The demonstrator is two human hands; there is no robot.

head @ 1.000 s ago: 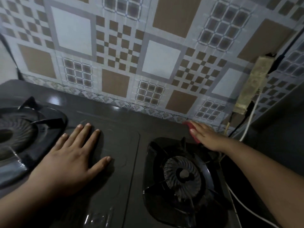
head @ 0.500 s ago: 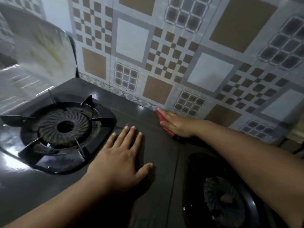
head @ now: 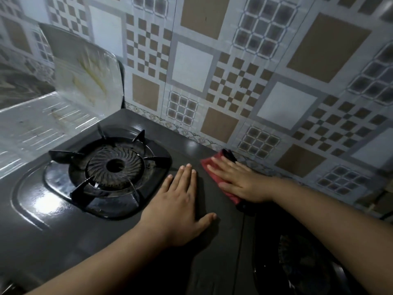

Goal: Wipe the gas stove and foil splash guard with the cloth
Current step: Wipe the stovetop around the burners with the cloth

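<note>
A dark two-burner gas stove (head: pixel 53 226) fills the lower part of the head view. My right hand (head: pixel 240 180) lies flat on a red cloth (head: pixel 209 167), pressing it onto the stove top near the back edge, between the burners. My left hand (head: pixel 180 207) rests flat on the stove's middle panel, fingers together, holding nothing. The foil splash guard (head: pixel 85 75) stands at the stove's left side, shiny and streaked with yellowish stains.
The left burner (head: pixel 114 165) with its black pan support sits left of my hands. The right burner (head: pixel 302 265) lies in shadow under my right forearm. A patterned tile wall (head: pixel 234 81) rises right behind the stove.
My right hand has slid the red cloth leftward along the stove's back edge, from the right burner toward the middle. The view has swung left, showing the left burner and foil guard.
</note>
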